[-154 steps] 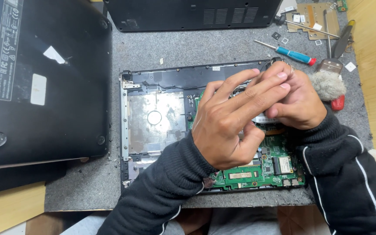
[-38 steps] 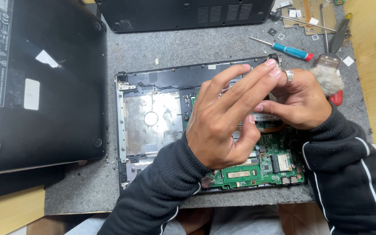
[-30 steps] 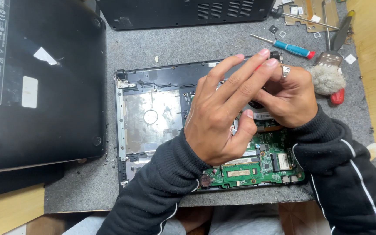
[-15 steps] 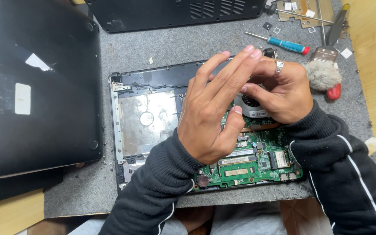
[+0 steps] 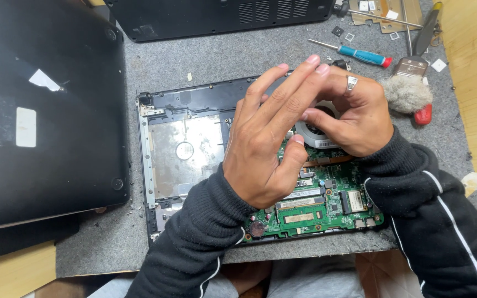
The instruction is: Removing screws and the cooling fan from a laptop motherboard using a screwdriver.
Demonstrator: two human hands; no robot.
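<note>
An opened laptop base (image 5: 189, 149) lies on a grey mat, with a bare metal bay on its left and a green circuit board (image 5: 321, 204) on its right. A round cooling fan (image 5: 317, 131) sits at the board's upper part. My left hand (image 5: 271, 138) hovers over the board with fingers spread and its thumb pressing near the fan. My right hand (image 5: 354, 118), wearing a ring, curls around the fan from the right and grips its edge. Both hands hide most of the fan.
A large black laptop cover (image 5: 45, 110) lies at the left. Another black laptop shell (image 5: 216, 16) is at the top. A blue-handled screwdriver (image 5: 354, 53), a brush with grey bristles (image 5: 407, 91), a red tool and small parts lie at the upper right. Wooden tabletop (image 5: 476, 83) borders the mat.
Both hands shifted slightly up over the fan area. The left hand's fingers have lifted and spread, and the fan is now more exposed beneath them.
</note>
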